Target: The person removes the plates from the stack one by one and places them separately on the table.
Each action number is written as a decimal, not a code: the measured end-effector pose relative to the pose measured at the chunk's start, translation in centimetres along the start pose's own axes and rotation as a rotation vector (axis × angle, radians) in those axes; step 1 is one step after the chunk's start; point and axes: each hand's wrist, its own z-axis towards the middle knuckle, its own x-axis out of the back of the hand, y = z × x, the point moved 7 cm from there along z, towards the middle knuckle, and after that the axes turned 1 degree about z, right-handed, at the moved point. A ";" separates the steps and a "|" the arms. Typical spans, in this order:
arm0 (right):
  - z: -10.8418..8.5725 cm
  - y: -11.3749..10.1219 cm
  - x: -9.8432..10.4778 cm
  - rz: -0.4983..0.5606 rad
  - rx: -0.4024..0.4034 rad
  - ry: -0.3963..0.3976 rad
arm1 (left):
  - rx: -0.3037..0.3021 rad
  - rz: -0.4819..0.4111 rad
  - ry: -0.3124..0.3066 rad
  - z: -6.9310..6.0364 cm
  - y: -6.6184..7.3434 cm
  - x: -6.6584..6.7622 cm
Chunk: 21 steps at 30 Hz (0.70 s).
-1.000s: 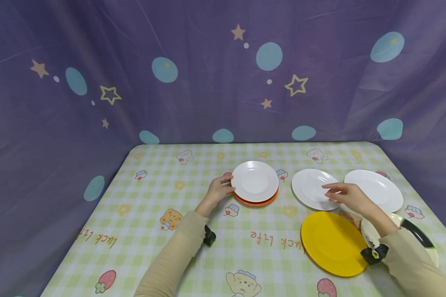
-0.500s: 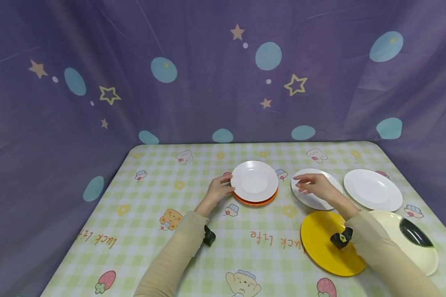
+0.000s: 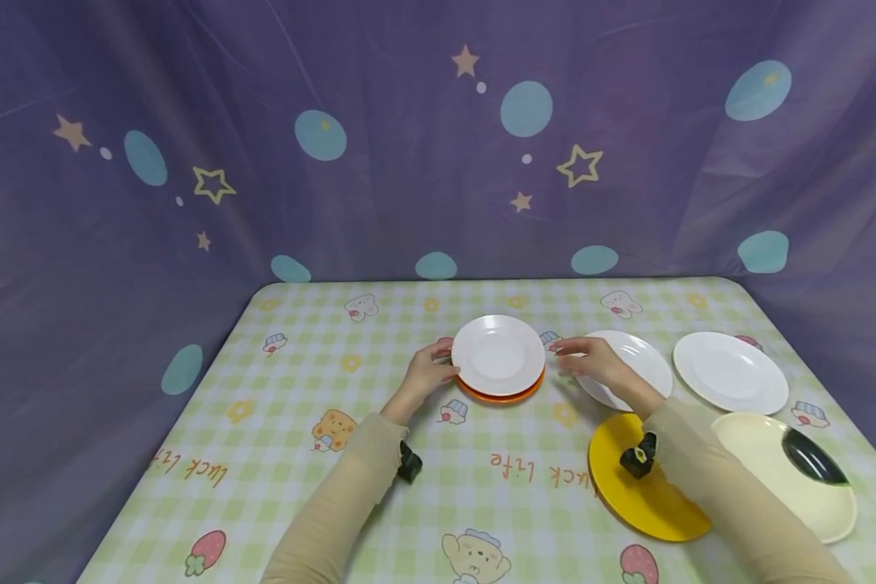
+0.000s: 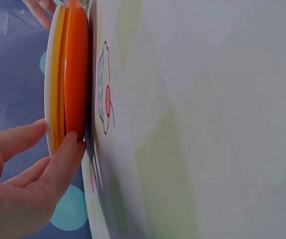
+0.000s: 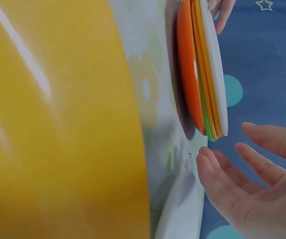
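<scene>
A stack of plates stands mid-table, with a white plate (image 3: 498, 355) on top and an orange plate (image 4: 76, 74) at the bottom. Yellow and green rims (image 5: 207, 119) show between them in the right wrist view. My left hand (image 3: 423, 377) touches the stack's left side, thumb tip at the white rim and fingertips against the orange plate. To the right of the stack is my right hand (image 3: 597, 362), its fingers spread and pointing at the stack. A gap separates them in the right wrist view (image 5: 255, 179), and nothing is in that hand.
Under and beyond the right hand lies a white plate (image 3: 646, 369); another white plate (image 3: 730, 373) lies farther right. Nearer are a yellow plate (image 3: 628, 487) beneath the right wrist and a cream plate with a dark green patch (image 3: 766, 462). A purple curtain (image 3: 380, 211) hangs behind the checked tablecloth (image 3: 299, 357).
My right hand has moved left, from over the white plate toward the stack, and its fingers carry nothing throughout. The left hand and the stack have stayed in place.
</scene>
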 end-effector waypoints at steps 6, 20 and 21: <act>0.7 0.7 -0.9 0.067 -0.049 -0.004 | 0.000 -0.008 0.000 -0.1 0.0 0.0; 1.1 0.9 -1.9 0.147 -0.088 -0.025 | -0.003 -0.011 -0.008 -0.1 0.1 0.0; 1.1 0.9 -1.9 0.162 -0.090 -0.023 | -0.001 -0.009 -0.007 -0.1 0.1 0.0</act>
